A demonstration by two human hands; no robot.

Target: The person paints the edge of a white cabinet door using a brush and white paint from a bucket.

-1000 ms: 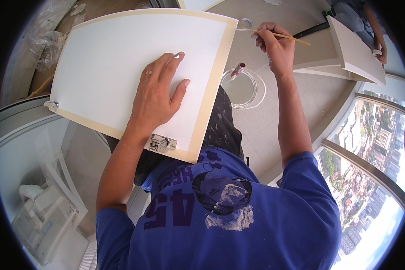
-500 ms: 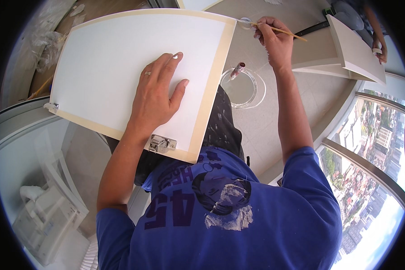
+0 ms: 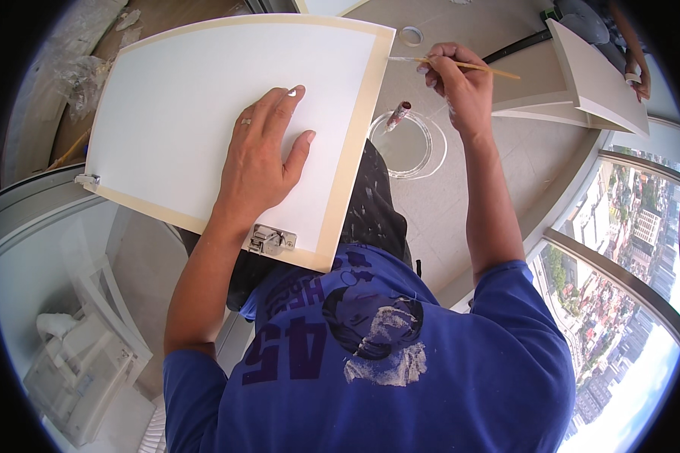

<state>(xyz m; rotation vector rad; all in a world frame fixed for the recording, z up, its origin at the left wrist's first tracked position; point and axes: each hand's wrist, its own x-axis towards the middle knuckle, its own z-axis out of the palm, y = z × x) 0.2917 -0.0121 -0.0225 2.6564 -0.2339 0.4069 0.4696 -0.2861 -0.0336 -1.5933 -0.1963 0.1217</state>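
A white cabinet door (image 3: 177,98) lies across my lap, with beige masking tape (image 3: 355,128) along its edges. Two metal hinges are fixed near its lower edge; one hinge (image 3: 272,239) sits just below my left wrist. My left hand (image 3: 261,155) rests on the door's white face, fingers stretched and thumb apart, a ring on one finger and a white smear on the index fingertip. Beyond the door's right side, my right hand (image 3: 461,87) pinches a thin paintbrush (image 3: 499,72) by its wooden handle. The white brush tip is at the door's right edge; whether it touches cannot be made out.
On the floor stands a round tub (image 3: 412,151) with a reddish-brown cylinder (image 3: 399,115) leaning at its rim. A tape roll (image 3: 411,35) lies farther off. At far right, another person's hand (image 3: 642,89) is beside a pale panel (image 3: 593,75). Windows (image 3: 619,204) line the right side.
My right hand has drawn the brush slightly down along the door's right edge, toward me. The tape roll behind it now shows fully. My left hand stays on the door.
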